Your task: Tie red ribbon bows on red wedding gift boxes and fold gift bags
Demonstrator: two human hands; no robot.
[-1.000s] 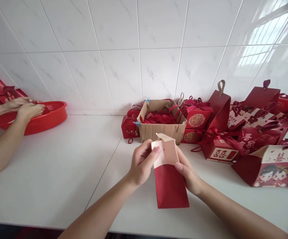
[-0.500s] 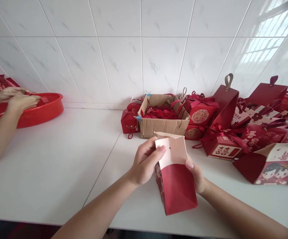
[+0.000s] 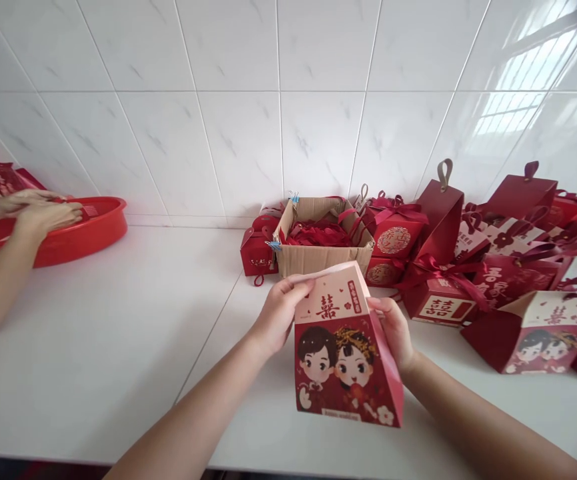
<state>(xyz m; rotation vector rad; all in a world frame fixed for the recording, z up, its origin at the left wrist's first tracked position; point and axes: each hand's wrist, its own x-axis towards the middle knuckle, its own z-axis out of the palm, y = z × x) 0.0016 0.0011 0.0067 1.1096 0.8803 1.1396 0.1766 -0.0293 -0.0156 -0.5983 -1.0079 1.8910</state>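
Observation:
A red and cream paper gift box (image 3: 341, 353) with two cartoon faces on its front is held above the white table (image 3: 133, 360). My left hand (image 3: 279, 312) grips its upper left edge, thumb on the cream front. On the other side, my right hand (image 3: 392, 330) pinches the upper right edge, with the thumb near the top. The box narrows toward its top, where the flaps meet. Behind it stands an open cardboard carton (image 3: 321, 259) full of dark red ribbons (image 3: 318, 233).
Several finished red gift boxes (image 3: 443, 300) crowd the right side. A small red box (image 3: 258, 250) is left of the carton. At far left, another person's hands (image 3: 43, 217) are over a red plastic basin (image 3: 93, 230). A tiled wall (image 3: 168, 147) closes off the back.
The gift box has been turned, so its printed front faces me instead of its plain red side. My hands have shifted along its upper edges. The view has tilted slightly upward.

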